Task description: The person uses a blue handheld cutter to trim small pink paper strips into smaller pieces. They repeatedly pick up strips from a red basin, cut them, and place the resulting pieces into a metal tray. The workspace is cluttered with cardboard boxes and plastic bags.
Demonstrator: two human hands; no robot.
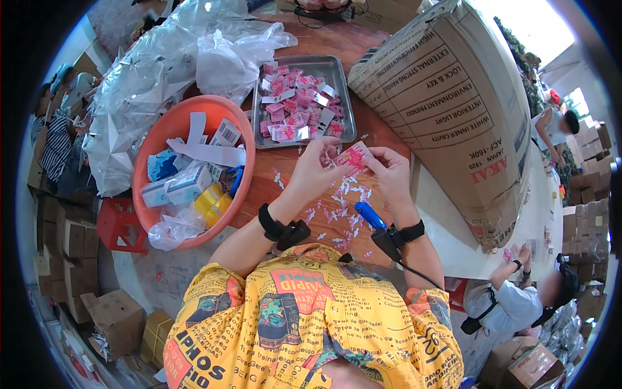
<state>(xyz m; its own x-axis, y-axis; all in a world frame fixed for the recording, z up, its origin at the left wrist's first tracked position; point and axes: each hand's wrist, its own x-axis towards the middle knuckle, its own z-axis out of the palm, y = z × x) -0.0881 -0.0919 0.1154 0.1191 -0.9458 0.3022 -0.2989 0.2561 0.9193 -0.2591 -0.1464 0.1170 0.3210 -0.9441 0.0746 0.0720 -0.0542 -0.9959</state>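
A small pink printed card [353, 159] is held up between my two hands, above the table. My right hand [390, 172] pinches its right edge between thumb and fingers. At the card's left edge my left hand [315, 170] is closed, its thumb against the lower corner; its curled fingertips are partly hidden. Beneath and in front of my hands, many small pink and white pieces [350, 194] lie scattered on the reddish-brown wooden table [275, 211]. Just beyond my left hand stands a metal tray [348, 84] heaped with pink-and-white cards or packets [301, 104].
To the left, an orange tub [141, 152] holds paper strips, boxes and a yellow tape roll [212, 204]. Clear plastic bags [214, 58] lie behind it. A large cardboard carton [447, 110] leans at the right. A co-worker [512, 295] sits at the lower right near a pale table.
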